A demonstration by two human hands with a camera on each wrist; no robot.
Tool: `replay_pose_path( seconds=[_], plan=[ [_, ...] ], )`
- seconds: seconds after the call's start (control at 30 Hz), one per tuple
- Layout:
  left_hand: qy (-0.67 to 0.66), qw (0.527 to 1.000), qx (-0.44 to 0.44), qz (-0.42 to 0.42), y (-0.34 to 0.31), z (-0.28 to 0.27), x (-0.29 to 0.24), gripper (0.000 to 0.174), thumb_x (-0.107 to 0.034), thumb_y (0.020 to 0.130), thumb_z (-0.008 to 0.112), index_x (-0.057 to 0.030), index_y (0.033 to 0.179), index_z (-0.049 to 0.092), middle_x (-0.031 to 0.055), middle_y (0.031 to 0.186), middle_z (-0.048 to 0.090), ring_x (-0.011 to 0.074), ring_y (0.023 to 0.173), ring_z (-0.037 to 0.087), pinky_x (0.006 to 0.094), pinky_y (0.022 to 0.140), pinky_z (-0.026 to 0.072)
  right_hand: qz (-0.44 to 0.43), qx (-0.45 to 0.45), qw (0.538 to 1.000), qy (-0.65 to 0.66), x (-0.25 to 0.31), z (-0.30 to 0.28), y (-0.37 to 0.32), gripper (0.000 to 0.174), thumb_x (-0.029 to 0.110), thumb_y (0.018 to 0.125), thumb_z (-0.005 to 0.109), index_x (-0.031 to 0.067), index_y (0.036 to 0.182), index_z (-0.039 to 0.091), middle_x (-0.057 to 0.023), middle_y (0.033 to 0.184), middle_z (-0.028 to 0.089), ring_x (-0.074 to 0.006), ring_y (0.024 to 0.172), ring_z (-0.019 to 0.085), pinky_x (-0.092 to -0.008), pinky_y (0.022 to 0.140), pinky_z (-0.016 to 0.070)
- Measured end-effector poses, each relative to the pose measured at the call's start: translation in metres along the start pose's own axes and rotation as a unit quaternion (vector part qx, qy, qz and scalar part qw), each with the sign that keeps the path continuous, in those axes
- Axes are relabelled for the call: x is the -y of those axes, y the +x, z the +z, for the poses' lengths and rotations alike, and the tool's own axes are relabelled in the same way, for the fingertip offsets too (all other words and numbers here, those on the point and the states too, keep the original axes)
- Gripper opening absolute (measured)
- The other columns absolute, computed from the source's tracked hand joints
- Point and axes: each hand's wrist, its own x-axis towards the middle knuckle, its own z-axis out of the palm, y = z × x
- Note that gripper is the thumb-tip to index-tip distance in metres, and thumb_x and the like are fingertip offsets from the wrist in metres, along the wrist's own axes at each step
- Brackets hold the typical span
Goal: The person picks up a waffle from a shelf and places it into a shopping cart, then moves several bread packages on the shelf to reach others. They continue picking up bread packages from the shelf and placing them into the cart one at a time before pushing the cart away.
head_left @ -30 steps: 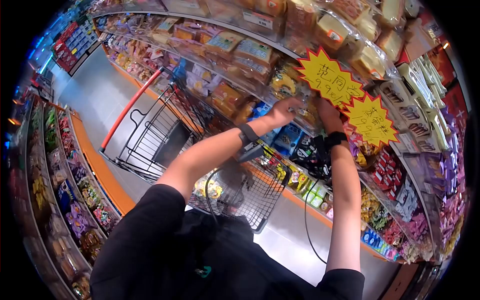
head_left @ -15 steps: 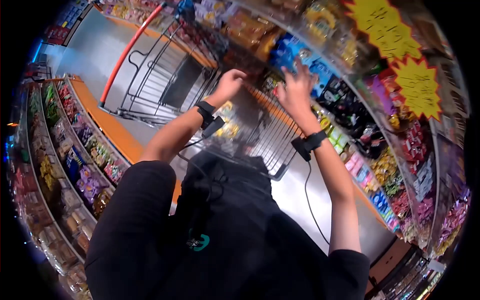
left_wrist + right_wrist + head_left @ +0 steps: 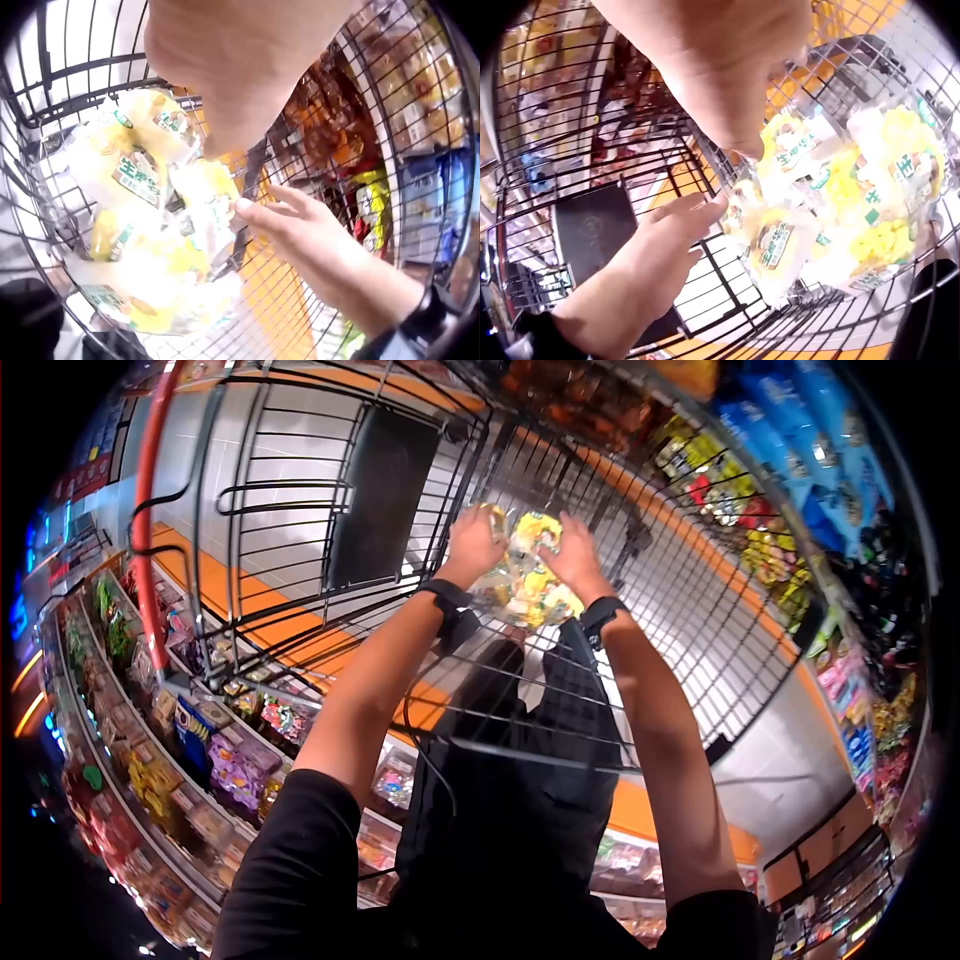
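Observation:
Several clear-wrapped yellow-and-white snack packs (image 3: pixel 545 595) with green lettering lie piled in a black wire shopping cart (image 3: pixel 690 570). Both hands reach down into the cart, one on each side of the pile. My left hand (image 3: pixel 477 546) is at its left edge, fingertips right at a pack (image 3: pixel 776 244) in the right wrist view. On the other side my right hand (image 3: pixel 578 556) has its thumb against another pack (image 3: pixel 206 184), with the index finger apart from the thumb. The left wrist view shows the left hand only in part, its fingertips hidden.
The cart's red handle (image 3: pixel 150 510) and dark seat panel (image 3: pixel 385 495) are at the left. Blue bags (image 3: pixel 800 440) fill a shelf at the upper right. Goods shelves (image 3: pixel 190 780) with an orange base strip run along the left. The cart's wire walls surround both hands.
Both hands have moved from the shelf with the yellow price signs down into the cart, at the snack packs. The head view has tilted down, and the cart appears larger.

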Motion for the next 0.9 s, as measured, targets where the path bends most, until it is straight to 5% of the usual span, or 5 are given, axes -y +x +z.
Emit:
replay_pose_path(
  seconds=[0.07, 0.43, 0.6, 0.7, 0.9],
  plan=[
    [0.045, 0.997, 0.002, 0.065, 0.005, 0.009, 0.007, 0.072, -0.030, 0.070, 0.076, -0.0020, 0.128, 0.044, 0.0193, 0.134, 0.043, 0.0376, 0.124, 0.040, 0.0451, 0.104, 0.0326, 0.049, 0.041, 0.997, -0.036, -0.002, 0.014, 0.010, 0.084, 0.033, 0.073, 0.072, 0.0103, 0.142, 0.031, -0.0171, 0.146, 0.031, -0.0346, 0.133, 0.033, -0.0491, 0.110, 0.0227],
    [0.037, 0.989, 0.131, 0.062, 0.023, -0.008, 0.015, 0.074, -0.040, 0.068, 0.078, -0.0052, 0.126, 0.048, 0.0097, 0.130, 0.048, 0.0296, 0.120, 0.041, 0.0369, 0.102, 0.0357, 0.131, -0.028, 0.990, -0.054, 0.015, 0.004, 0.001, 0.061, 0.035, 0.064, 0.080, 0.0014, 0.109, 0.057, -0.0191, 0.117, 0.052, -0.0351, 0.111, 0.049, -0.0444, 0.093, 0.0395],
    [-0.096, 0.976, 0.126, 0.146, 0.031, -0.012, 0.001, 0.079, -0.042, 0.074, 0.074, 0.0022, 0.132, 0.043, 0.0192, 0.123, 0.054, 0.0337, 0.117, 0.047, 0.0382, 0.100, 0.0396, 0.108, -0.044, 0.948, 0.298, -0.022, 0.001, -0.005, 0.048, 0.025, 0.067, 0.083, 0.0005, 0.095, 0.053, -0.0120, 0.088, 0.063, -0.0194, 0.082, 0.063, -0.0333, 0.069, 0.0515],
    [-0.393, 0.892, 0.221, 0.015, 0.020, -0.039, -0.041, 0.075, -0.041, 0.080, 0.072, 0.0038, 0.133, 0.041, 0.0242, 0.124, 0.054, 0.0312, 0.115, 0.053, 0.0379, 0.096, 0.0423, 0.074, -0.010, 0.887, 0.455, 0.019, -0.054, -0.025, 0.042, 0.014, 0.068, 0.082, 0.0007, 0.096, 0.053, -0.0097, 0.091, 0.063, -0.0142, 0.083, 0.061, -0.0294, 0.067, 0.0514],
    [-0.567, 0.785, 0.248, -0.006, -0.015, -0.102, -0.129, 0.034, -0.026, 0.093, 0.059, -0.0010, 0.116, 0.057, 0.0037, 0.103, 0.064, 0.0091, 0.089, 0.060, 0.0244, 0.076, 0.0486, -0.021, -0.136, 0.938, 0.318, 0.064, -0.166, -0.081, 0.073, 0.022, 0.066, 0.085, -0.0007, 0.123, 0.047, -0.0147, 0.120, 0.051, -0.0242, 0.095, 0.061, -0.0342, 0.081, 0.0517]
  ],
)
